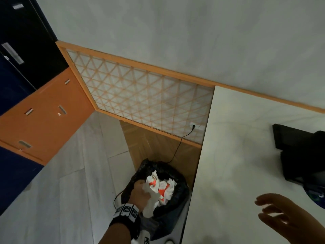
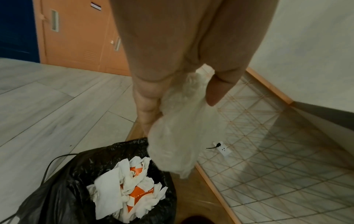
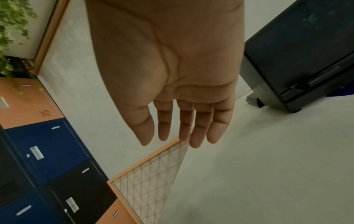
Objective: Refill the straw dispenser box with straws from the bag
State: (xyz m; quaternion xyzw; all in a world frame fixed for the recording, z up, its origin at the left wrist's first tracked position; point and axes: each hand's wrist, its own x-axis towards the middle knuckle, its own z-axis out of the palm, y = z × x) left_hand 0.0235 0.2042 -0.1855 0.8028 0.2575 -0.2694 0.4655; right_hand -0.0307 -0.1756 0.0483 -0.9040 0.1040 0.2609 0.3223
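Observation:
My left hand [image 1: 140, 191] grips a crumpled, limp clear plastic bag [image 1: 149, 203] just over the mouth of a bin lined with a black bag [image 1: 177, 199]. In the left wrist view the plastic bag [image 2: 180, 136] hangs from my curled fingers [image 2: 149, 106] above the bin [image 2: 63, 194], and no straws show inside it. My right hand [image 1: 279, 213] hovers open over the white counter [image 1: 237, 155], fingers [image 3: 182, 128] straight and holding nothing. A black box [image 1: 299, 152] stands at the counter's right edge; in the right wrist view the black box [image 3: 298, 53] lies beyond the palm.
The bin holds crumpled white paper and orange card [image 2: 134, 191]. A black cable [image 1: 177, 148] runs from a wall socket [image 1: 195, 126] down behind the bin. Orange and blue lockers [image 1: 44, 111] stand to the left across a pale floor [image 1: 61, 191]. A latticed panel [image 1: 140, 95] backs the bin.

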